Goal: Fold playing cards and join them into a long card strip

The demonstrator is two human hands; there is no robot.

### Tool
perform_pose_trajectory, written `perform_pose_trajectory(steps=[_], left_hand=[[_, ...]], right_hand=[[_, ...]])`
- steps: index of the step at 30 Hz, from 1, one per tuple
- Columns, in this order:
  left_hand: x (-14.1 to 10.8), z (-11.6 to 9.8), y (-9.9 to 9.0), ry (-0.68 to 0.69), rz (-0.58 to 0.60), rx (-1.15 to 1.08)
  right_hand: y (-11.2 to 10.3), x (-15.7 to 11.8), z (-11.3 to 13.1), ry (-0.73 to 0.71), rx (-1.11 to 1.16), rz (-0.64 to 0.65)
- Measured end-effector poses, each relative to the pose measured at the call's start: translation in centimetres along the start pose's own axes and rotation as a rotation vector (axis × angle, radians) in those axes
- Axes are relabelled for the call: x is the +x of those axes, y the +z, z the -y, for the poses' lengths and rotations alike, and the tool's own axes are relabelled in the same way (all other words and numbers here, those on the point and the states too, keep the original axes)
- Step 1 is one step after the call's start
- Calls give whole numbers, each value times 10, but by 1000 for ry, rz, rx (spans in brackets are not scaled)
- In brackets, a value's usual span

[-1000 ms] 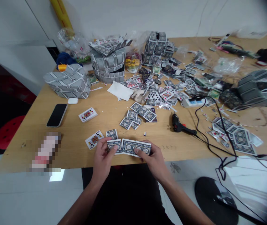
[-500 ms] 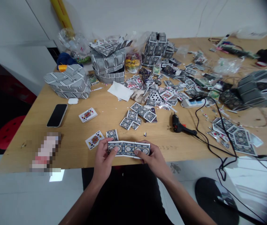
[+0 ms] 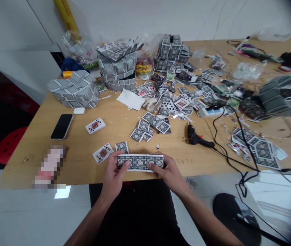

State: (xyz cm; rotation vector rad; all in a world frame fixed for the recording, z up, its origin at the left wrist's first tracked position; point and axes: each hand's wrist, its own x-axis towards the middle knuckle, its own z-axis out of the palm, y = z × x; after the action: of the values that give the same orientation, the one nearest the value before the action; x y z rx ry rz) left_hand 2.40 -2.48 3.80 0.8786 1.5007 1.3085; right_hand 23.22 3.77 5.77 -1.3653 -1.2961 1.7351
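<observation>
Between my two hands is a strip of joined playing cards [image 3: 140, 162], dark blue patterned backs facing up, just above the table's front edge. My left hand [image 3: 114, 172] is closed on the strip's left end, thumb on top. Its right end is gripped by my right hand [image 3: 167, 171], also with the thumb on top; the fingers beneath are mostly hidden. A face-down card [image 3: 122, 147] lies just beyond my left hand, beside a face-up king card [image 3: 103, 153]. Further out sits a small group of folded cards [image 3: 144, 127].
A black glue gun [image 3: 195, 136] lies right of centre, its cable running to a white power strip [image 3: 210, 112]. Loose cards [image 3: 169, 104] are heaped behind. Woven card baskets [image 3: 75, 89] stand at the back. A phone [image 3: 62, 126] and a card stack [image 3: 95, 126] lie left.
The strip looks slightly straighter and flatter between my hands. Both hands keep their grip in nearly the same place.
</observation>
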Motion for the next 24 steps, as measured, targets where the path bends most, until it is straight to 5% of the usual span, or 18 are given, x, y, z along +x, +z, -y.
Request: perform_pose_trajectory(steps=[24], left_hand=[[-2,1,0,-21,49,60]], right_hand=[[4,2,-12,-63,6,0]])
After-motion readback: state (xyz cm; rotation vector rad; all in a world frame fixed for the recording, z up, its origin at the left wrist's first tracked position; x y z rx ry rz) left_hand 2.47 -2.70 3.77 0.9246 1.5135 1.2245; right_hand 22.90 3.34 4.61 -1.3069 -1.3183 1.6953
